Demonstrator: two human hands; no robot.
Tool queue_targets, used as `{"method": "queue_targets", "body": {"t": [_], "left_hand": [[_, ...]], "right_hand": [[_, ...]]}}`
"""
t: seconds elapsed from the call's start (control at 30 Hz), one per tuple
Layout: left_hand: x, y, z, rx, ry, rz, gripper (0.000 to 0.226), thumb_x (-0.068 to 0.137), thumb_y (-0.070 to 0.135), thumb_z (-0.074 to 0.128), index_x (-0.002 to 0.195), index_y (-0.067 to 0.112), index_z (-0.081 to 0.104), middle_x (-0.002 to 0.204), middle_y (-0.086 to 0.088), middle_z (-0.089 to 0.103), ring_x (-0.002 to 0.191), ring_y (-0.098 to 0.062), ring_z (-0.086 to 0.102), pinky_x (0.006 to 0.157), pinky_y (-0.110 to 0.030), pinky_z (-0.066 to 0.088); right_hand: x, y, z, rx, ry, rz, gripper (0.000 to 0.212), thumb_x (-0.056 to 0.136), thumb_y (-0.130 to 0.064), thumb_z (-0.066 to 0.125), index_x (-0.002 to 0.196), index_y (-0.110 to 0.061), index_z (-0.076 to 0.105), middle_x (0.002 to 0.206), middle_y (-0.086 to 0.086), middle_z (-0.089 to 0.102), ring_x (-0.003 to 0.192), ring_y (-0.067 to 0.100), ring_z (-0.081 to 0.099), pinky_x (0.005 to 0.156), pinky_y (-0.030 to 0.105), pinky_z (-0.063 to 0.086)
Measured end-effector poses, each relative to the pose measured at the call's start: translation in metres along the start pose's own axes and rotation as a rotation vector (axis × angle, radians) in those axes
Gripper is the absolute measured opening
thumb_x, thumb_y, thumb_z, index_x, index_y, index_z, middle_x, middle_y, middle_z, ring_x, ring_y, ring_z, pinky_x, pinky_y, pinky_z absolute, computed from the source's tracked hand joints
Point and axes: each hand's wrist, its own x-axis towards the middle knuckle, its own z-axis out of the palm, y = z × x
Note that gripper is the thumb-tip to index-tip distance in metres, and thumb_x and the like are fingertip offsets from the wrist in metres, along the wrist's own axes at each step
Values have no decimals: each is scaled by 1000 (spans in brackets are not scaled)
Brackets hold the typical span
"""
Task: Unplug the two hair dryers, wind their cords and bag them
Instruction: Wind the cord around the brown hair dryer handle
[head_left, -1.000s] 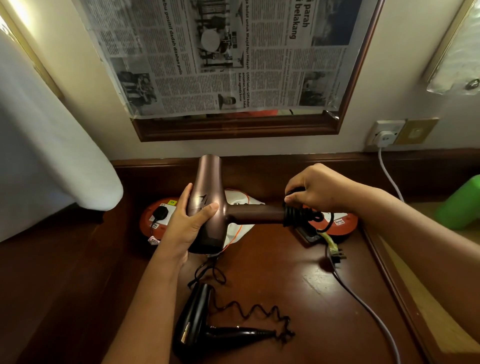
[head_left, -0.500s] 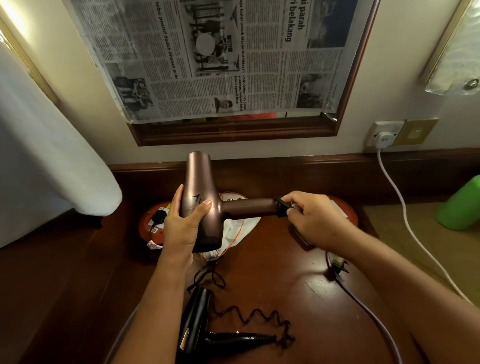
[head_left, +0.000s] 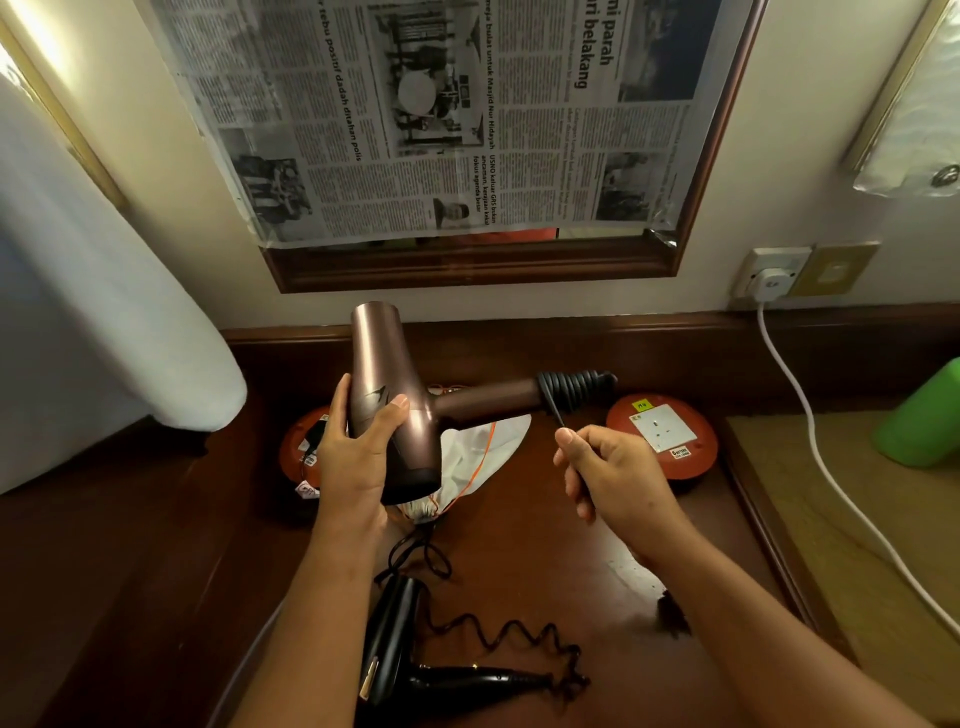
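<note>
My left hand grips the barrel of a bronze hair dryer, held above the desk with its handle pointing right. Black cord is coiled in several turns around the end of the handle. My right hand pinches the loose end of that cord just below the coils. A black hair dryer lies on the desk near me, its curly cord stretched to the right. A white drawstring bag lies under the bronze dryer.
Two round orange socket reels sit at the back of the wooden desk, one on the left and one on the right. A white plug with a white cable fills the wall socket. A green container stands at the right.
My right hand has gone round the handle end and dropped below it with the cord, adding turns. The right orange reel is now uncovered. The bronze dryer shifted slightly left.
</note>
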Motion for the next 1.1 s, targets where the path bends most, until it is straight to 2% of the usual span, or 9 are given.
{"method": "queue_targets", "body": {"t": [0.13, 0.33, 0.47, 0.57, 0.63, 0.8, 0.9, 1.0, 1.1], "left_hand": [[-1, 2, 0, -5, -1, -10, 76, 80, 16, 74, 145, 32, 38, 99, 12, 60, 86, -12, 66, 72, -28, 54], [-1, 7, -3, 0, -17, -12, 75, 81, 20, 73, 145, 35, 37, 99, 14, 56, 85, -12, 64, 66, -26, 53], [-1, 10, -4, 5, -22, -12, 72, 82, 20, 72, 144, 33, 38, 98, 14, 57, 82, -10, 64, 63, -24, 53], [1, 12, -6, -12, -44, -43, 73, 81, 22, 72, 145, 33, 38, 101, 11, 59, 87, -14, 66, 70, -30, 55], [1, 13, -7, 1, -52, -32, 74, 80, 23, 73, 145, 33, 38, 102, 11, 60, 86, -14, 67, 70, -30, 55], [4, 14, -11, 15, -80, -45, 74, 80, 23, 73, 145, 33, 38, 103, 10, 61, 85, -14, 68, 67, -29, 55], [4, 14, -13, 40, -102, -45, 73, 81, 23, 73, 145, 32, 38, 104, 10, 61, 86, -14, 67, 67, -28, 55], [5, 13, -15, 51, -117, -58, 71, 81, 22, 72, 144, 31, 40, 106, 7, 62, 85, -14, 67, 65, -28, 54], [7, 13, -18, 57, -161, -102, 68, 81, 24, 72, 142, 31, 43, 117, -4, 64, 91, -22, 68, 67, -31, 54]], "right_hand": [[2, 7, 1, 21, -25, 19, 46, 94, -41, 49, 71, -4, 60, 50, 7, 52, 42, 15, 44, 41, 21, 37], [9, 24, 2, 195, -220, 54, 28, 100, -20, 43, 90, -8, 66, 67, 4, 55, 53, 14, 42, 53, 26, 35], [15, 26, 1, 239, -238, 95, 40, 91, -38, 48, 82, -2, 62, 60, 7, 50, 47, 14, 37, 47, 27, 31], [20, 28, 1, 196, -261, 143, 52, 86, -52, 48, 76, -1, 58, 53, 7, 37, 42, 15, 28, 43, 24, 24], [25, 31, 0, 179, -277, 163, 53, 84, -54, 48, 75, -3, 59, 54, 4, 33, 43, 13, 24, 43, 24, 19], [41, 33, -9, 194, -395, 175, 36, 93, -37, 48, 92, -7, 68, 60, -1, 37, 49, 12, 28, 44, 23, 25], [48, 26, -18, 142, -395, 142, 30, 94, -28, 49, 98, -3, 66, 61, -1, 38, 50, 11, 30, 45, 22, 28], [54, 21, -20, 15, -340, 131, 28, 96, -26, 49, 93, -2, 64, 53, -5, 39, 44, 7, 32, 42, 21, 29], [59, 15, -22, -150, -305, 160, 27, 97, -25, 49, 78, -9, 61, 53, -5, 40, 40, 5, 31, 36, 16, 26]]}}
